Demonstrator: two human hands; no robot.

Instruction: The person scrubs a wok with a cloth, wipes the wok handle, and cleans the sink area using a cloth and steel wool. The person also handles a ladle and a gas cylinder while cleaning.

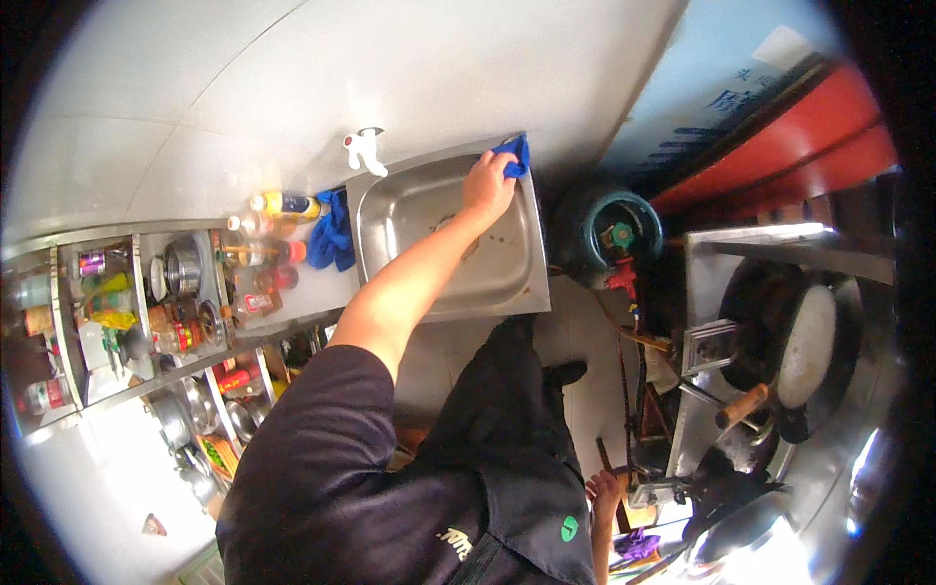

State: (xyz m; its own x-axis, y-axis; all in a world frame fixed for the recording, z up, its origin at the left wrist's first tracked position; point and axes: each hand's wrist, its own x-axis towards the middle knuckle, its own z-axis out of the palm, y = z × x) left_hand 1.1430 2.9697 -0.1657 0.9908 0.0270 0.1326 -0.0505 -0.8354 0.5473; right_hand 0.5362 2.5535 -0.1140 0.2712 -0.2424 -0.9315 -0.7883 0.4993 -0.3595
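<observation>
My left hand (488, 186) grips a blue cloth (516, 155) and presses it on the far right corner of the stainless steel sink (541, 281). My left forearm crosses above the basin and covers part of it. Small dark specks lie in the bottom of the sink near the drain. A white plastic tap (363, 150) juts from the wall over the sink's far left edge. Down by my right side is my right hand (603, 488), near the stove's edge; its fingers are small and partly hidden, so their grip is unclear.
Left of the sink lie another blue cloth (333, 230) and several bottles (289, 205). Metal shelves (139, 314) hold pots and jars. A gas cylinder (589, 227) with a red regulator (622, 276) stands to the right, before a stove with a wok (841, 351) and a wooden-handled utensil (744, 406).
</observation>
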